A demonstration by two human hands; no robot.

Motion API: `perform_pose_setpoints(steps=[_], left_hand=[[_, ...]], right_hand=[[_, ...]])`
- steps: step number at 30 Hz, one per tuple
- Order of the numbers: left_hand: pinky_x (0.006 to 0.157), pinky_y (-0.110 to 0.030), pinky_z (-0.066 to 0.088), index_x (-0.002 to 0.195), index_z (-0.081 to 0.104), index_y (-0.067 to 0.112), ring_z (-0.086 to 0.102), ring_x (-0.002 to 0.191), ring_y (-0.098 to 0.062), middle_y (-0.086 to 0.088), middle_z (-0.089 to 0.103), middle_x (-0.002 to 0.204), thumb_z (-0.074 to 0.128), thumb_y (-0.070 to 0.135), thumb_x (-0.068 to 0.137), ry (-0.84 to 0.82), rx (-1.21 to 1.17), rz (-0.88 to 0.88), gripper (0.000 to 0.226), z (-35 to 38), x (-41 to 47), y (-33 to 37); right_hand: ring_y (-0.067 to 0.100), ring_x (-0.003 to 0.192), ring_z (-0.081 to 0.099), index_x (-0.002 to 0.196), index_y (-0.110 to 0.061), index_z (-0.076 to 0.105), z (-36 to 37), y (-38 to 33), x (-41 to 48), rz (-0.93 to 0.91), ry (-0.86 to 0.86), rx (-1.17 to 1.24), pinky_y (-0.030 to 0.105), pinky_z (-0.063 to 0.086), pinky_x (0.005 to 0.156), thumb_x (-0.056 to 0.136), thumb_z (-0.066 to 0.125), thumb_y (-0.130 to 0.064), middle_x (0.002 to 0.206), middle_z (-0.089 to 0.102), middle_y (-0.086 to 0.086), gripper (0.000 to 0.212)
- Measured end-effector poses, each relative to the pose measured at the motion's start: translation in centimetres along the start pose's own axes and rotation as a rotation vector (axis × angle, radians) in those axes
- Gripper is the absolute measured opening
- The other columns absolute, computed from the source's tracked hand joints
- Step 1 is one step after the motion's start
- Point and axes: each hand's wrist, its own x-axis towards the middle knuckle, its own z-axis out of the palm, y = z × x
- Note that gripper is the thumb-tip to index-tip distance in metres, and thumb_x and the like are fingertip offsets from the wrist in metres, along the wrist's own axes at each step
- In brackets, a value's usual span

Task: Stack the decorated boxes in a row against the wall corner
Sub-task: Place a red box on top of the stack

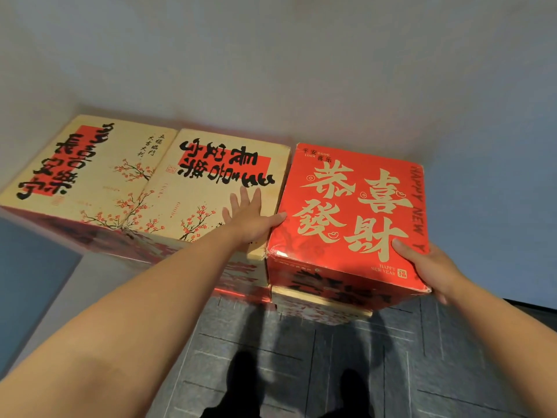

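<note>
A red box (346, 206) with gold characters sits on top of a cream box (319, 306) at the right end of the row. My right hand (428, 263) grips its near right corner, thumb on the lid. My left hand (247, 217) lies flat on the middle cream box (211, 191), fingers straight, thumb touching the red box's left edge. A second cream box (84, 167) with black calligraphy and plum blossoms stands to the left, against the wall corner. Lower boxes under the cream ones show only their red-patterned fronts.
A grey wall (301, 70) runs behind the row and meets a side wall at the left. Grey patterned floor tiles (391, 357) lie below, where my dark shoes (244, 384) stand close to the stack.
</note>
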Motion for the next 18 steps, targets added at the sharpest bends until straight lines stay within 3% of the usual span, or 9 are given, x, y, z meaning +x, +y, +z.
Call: perform_pose_setpoints(steps=[4,13,18], left_hand=[[0.115,-0.052,-0.013,0.156,-0.005,0.025,-0.025,0.146,-0.029,-0.005,-0.023,0.160,0.051,0.061,0.089,0.004,-0.033,-0.001,0.094,-0.24,0.29,0.06],[0.115,-0.053,-0.012,0.156,-0.003,0.026,-0.024,0.146,-0.031,-0.008,-0.024,0.160,0.051,0.055,0.092,-0.003,0.030,0.027,0.089,-0.48,-0.14,-0.10],[0.116,-0.053,-0.011,0.156,-0.003,0.027,-0.024,0.146,-0.031,-0.007,-0.024,0.160,0.049,0.059,0.091,-0.007,0.069,0.038,0.089,-0.39,-0.39,-0.41]], right_hand=[[0.025,0.095,0.070,0.132,-0.024,0.054,0.32,-0.18,0.11,-0.001,0.010,0.011,0.035,0.056,0.073,0.080,0.071,-0.041,0.112,0.072,0.004,0.057],[0.023,0.089,0.070,0.125,-0.027,0.055,0.40,0.22,-0.26,-0.001,0.014,0.016,0.032,0.054,0.066,0.084,0.071,-0.038,0.105,0.071,0.000,0.045],[0.025,0.092,0.070,0.129,-0.026,0.054,0.69,0.69,-0.41,-0.018,0.028,0.015,0.034,0.055,0.070,0.083,0.071,-0.040,0.111,0.071,0.002,0.051]])
